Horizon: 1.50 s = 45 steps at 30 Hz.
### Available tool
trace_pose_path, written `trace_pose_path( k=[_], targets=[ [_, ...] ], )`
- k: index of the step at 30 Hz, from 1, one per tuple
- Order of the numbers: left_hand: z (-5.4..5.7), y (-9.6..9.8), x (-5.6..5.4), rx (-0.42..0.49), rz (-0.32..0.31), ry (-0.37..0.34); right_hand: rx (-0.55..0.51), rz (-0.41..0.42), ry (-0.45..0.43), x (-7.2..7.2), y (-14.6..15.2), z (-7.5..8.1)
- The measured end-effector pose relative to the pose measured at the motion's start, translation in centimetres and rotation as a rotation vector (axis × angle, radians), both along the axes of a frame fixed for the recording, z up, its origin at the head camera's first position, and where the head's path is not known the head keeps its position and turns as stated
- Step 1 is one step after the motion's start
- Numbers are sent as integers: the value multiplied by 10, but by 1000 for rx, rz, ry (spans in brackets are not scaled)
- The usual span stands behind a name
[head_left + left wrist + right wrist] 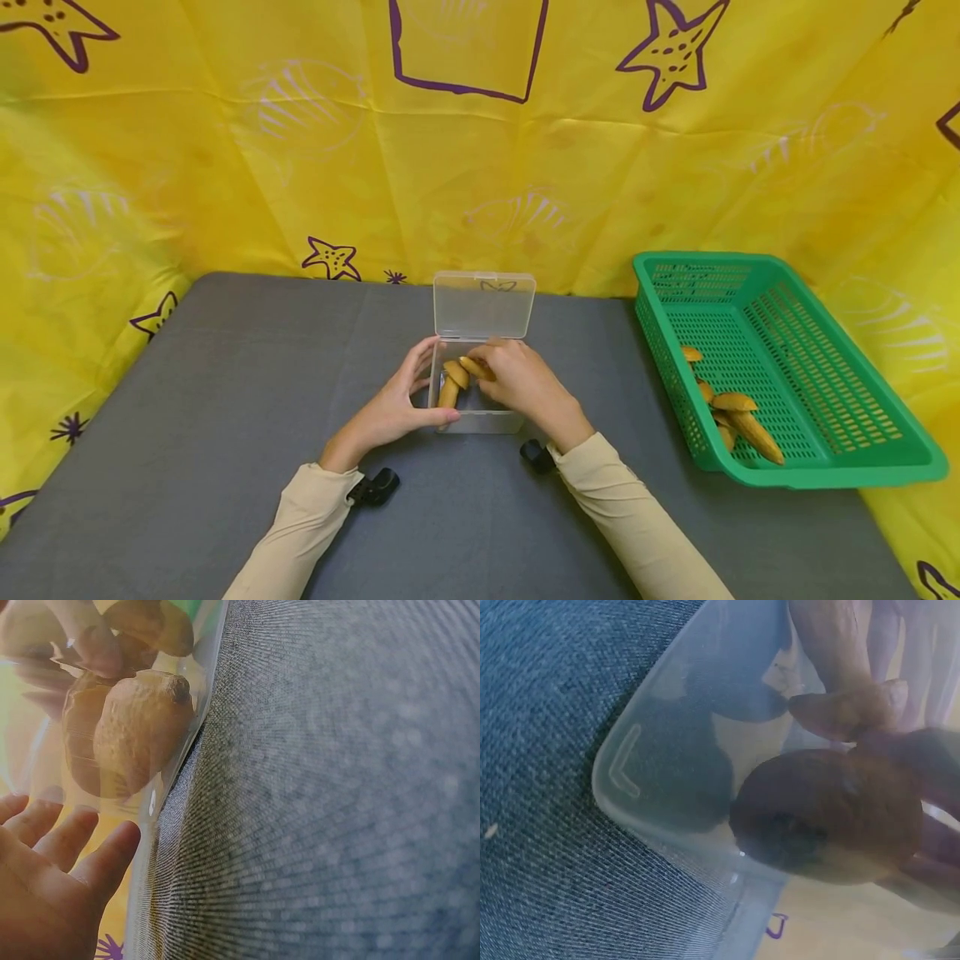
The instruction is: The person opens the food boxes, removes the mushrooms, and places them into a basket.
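Observation:
In the head view a clear plastic box stands on the table, its hinged lid raised at the back. My left hand holds the box's left side, thumb at the front rim and fingers toward the back corner. Inside lies a mushroom with a brown cap and pale stem. My right hand reaches into the box and pinches another mushroom by its far part, which the fingers hide. Through the clear wall, the left wrist view shows mushroom caps and the right wrist view a dark cap.
A green plastic basket stands at the right with several mushrooms along its left side. The grey tabletop spreads around the box. A yellow patterned cloth hangs behind. Black wrist cameras sit on both wrists.

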<state>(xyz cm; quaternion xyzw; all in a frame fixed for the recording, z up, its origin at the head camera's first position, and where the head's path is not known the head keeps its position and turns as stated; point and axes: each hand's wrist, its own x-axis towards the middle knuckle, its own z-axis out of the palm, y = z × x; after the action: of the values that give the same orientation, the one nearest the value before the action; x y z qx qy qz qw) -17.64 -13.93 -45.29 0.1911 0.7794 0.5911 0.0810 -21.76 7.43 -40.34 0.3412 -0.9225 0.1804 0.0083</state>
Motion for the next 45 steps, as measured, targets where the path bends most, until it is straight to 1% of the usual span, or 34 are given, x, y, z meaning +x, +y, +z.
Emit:
trace_pose_path(
  k=[4, 9, 17, 22, 24, 27, 29, 36, 45],
  targets=[
    [0, 0, 0, 3, -2, 0, -22, 4, 3, -1, 1, -2],
    [0, 0, 0, -4, -2, -13, -88, 34, -34, -3, 4, -2],
    [1, 0, 1, -16, 6, -33, -250, 98, -140, -2, 10, 1],
    [0, 0, 1, -21, 8, -38, -341, 96, -228, 1, 15, 4],
    [0, 0, 1, -18, 6, -39, -360, 80, -244, 1, 18, 7],
    [-1, -1, 1, -18, 5, -37, -384, 51, -241, 2, 22, 11],
    [-1, -1, 1, -18, 5, -35, -399, 36, -224, 3, 25, 14],
    [-2, 0, 0, -27, 10, -35, -485, 40, -175, 5, 39, 25],
    [-2, 0, 0, -23, 16, -34, -533, -6, -137, 11, 60, 41]
  ],
)
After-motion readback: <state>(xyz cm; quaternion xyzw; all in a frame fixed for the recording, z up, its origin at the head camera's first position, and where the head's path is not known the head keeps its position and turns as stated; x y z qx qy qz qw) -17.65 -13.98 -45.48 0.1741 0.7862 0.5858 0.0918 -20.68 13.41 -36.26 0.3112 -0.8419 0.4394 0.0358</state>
